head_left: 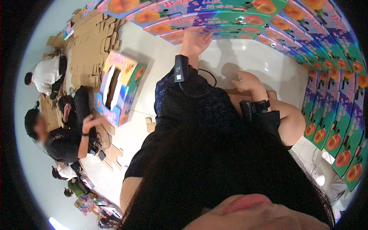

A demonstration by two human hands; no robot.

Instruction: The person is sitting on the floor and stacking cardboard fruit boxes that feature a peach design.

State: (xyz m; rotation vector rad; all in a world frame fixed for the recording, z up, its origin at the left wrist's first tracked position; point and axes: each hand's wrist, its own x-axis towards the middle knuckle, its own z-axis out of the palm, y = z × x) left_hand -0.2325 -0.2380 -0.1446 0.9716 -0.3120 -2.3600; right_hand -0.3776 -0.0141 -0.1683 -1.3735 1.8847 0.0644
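My left hand (196, 41) is stretched forward against the front of a stack of printed fruit cartons (226, 19). Its fingers are spread and nothing shows in them; whether they touch the cardboard I cannot tell. My right hand (248, 82) hangs over the pale floor by my bent knee, with fingers apart and holding nothing. To the left, a colourful fruit carton (124, 86) with a long slot in its top is tilted above the floor. A co-worker's hand (92, 123) is near its lower end; contact is unclear.
Flat brown cardboard sheets (90, 42) lie in a pile at the far left. More cartons (333, 111) form a wall on the right. A co-worker in black (63, 140) sits at the left, and others work beyond. A small cardboard piece (150, 125) lies on the floor.
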